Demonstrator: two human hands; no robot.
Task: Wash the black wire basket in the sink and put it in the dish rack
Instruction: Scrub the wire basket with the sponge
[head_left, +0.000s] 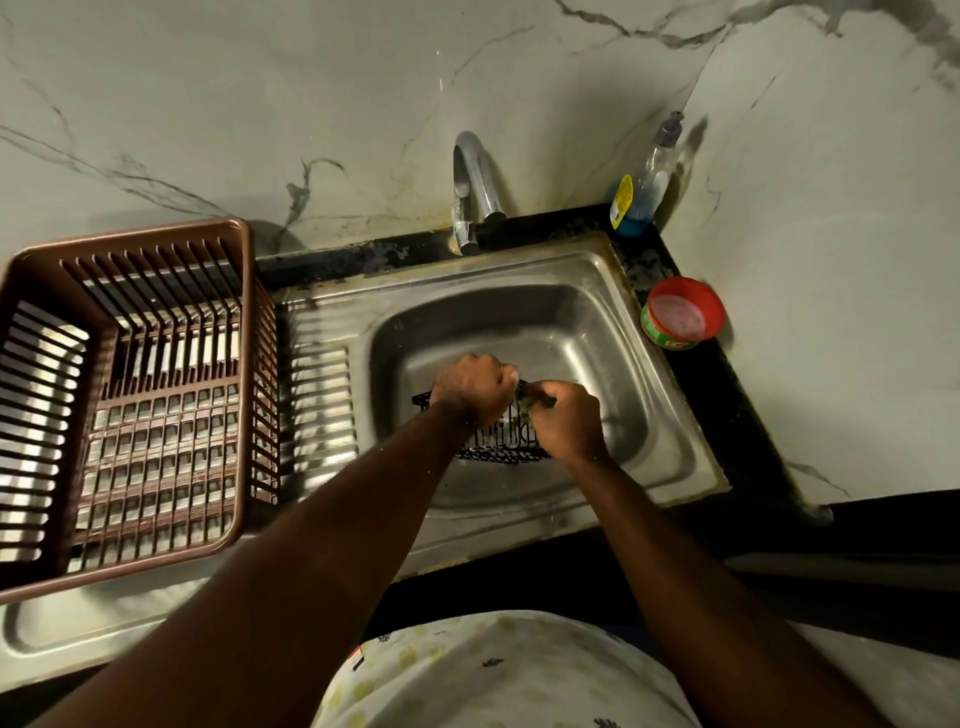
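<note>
The black wire basket (498, 447) is held inside the steel sink (587, 332), tilted, with most of it hidden behind my hands. My left hand (470, 387) grips the basket's upper rim with curled fingers. My right hand (563, 421) holds a small green scrubber (535, 399) against the basket's top edge, right next to my left hand. The brown plastic dish rack (130, 395) stands on the drainboard to the left of the sink and holds nothing that I can see.
A chrome tap (475, 187) rises behind the sink; no water stream shows. A dish-soap bottle (644, 182) with blue liquid stands at the back right corner. A red tub of soap paste (680, 312) sits on the dark counter edge to the right.
</note>
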